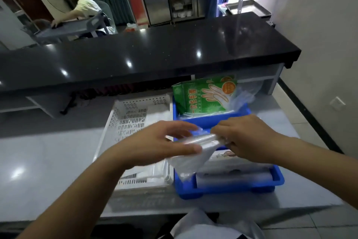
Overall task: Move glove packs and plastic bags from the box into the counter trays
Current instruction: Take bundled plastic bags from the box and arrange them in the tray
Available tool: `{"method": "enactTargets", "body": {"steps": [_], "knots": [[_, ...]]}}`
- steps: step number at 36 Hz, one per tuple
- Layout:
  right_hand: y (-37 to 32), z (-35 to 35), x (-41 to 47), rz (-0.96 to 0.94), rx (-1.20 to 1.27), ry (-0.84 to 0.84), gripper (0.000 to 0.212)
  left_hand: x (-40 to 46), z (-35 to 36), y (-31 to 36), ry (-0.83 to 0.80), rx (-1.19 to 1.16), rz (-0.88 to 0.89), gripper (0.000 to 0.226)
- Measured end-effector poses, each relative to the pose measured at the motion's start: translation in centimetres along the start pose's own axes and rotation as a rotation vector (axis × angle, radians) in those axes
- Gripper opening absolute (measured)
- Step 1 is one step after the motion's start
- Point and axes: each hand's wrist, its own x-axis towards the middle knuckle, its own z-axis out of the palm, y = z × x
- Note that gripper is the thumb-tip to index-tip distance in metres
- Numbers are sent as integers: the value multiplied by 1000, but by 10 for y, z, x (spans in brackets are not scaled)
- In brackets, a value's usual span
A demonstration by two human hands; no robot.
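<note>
At the far left of the background, a person [83,6] sits at a grey table, well apart from the work area. Nearer, a long black counter top [147,52] runs across the view above the grey bench [48,161]. On the bench, left of the middle, stands a white perforated tray [131,116]; some flat white and clear packs lie at its near edge, but they are too blurred to name. The left hand [155,142] is above the right side of this tray, its thumb and fingers curled around the left end of a roll of clear plastic bags [195,142], with loose film hanging down from the roll. The right hand [246,138] pinches the right end of the same roll, fingers bent around it. The roll is in the air, over the border between the white tray and the blue tray [279,180], which touches the white one on its right side. In the far part of the blue tray a green glove pack [205,95] stands tilted against the back wall, with crumpled clear plastic just beside it on the right. In the near part of the blue tray lie more clear packs, blurred.
</note>
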Motion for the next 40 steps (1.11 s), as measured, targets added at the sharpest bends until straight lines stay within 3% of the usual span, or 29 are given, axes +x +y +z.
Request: {"method": "enactTargets", "body": {"steps": [2, 3, 6, 10, 13, 19, 24, 30, 36, 40], "knots": [[-4, 3, 6, 12, -1, -31, 18, 0, 19, 11, 48, 455, -1, 71], [-7, 6, 7, 14, -3, -51, 18, 4, 28, 14, 113, 674, 29, 64], [-15, 15, 7, 52, 32, -89, 14, 13, 41, 8, 254, 894, 110, 33], [-21, 24, -2, 100, 59, -87, 18, 15, 43, -3, 201, 926, 126, 20], [-17, 26, -4, 108, 61, -106, 12, 20, 43, -9, 190, 920, 132, 19], [9, 23, -18, 210, 88, -80, 20, 29, 27, -26, 197, 804, 88, 23], [28, 24, -10, 292, 50, -19, 9, 56, 18, -32, 282, 728, 82, 29], [66, 48, 28, 407, -91, 137, 13, 121, 13, -47, 439, 724, 110, 37], [92, 95, 43, 469, -171, -3, 25, 157, 41, -71, 421, 851, 108, 38], [101, 113, 38, 505, -153, -68, 26, 168, 62, -76, 316, 871, 67, 28]]}}
